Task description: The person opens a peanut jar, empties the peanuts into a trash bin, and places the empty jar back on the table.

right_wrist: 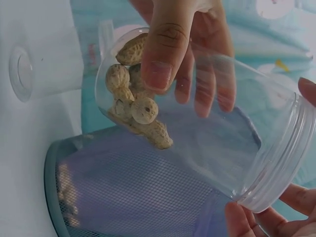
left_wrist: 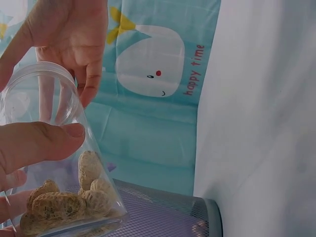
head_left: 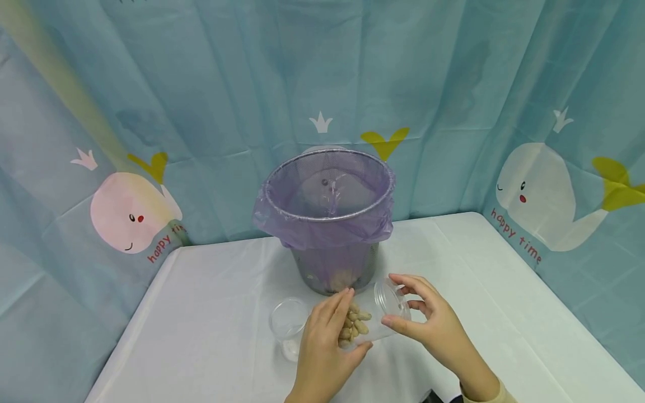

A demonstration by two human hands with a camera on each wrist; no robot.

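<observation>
A clear plastic jar (head_left: 375,316) lies tilted on its side in the air in front of the bin, its open mouth toward my right. Several peanuts in their shells (head_left: 355,326) are piled at its closed end. My left hand (head_left: 355,320) grips that closed end, thumb (left_wrist: 47,140) on one side and fingers (right_wrist: 168,49) on the other. My right hand (head_left: 390,299) pinches the threaded rim of the mouth (right_wrist: 279,163) between thumb and fingers. In the left wrist view the peanuts (left_wrist: 61,202) rest against the jar's base.
A mesh waste bin (head_left: 330,221) lined with a purple bag stands just behind the jar on the table's white cloth (head_left: 211,313). A small clear lid or cup (head_left: 288,326) sits on the cloth left of my left hand. A whale-print curtain (head_left: 136,212) surrounds the table.
</observation>
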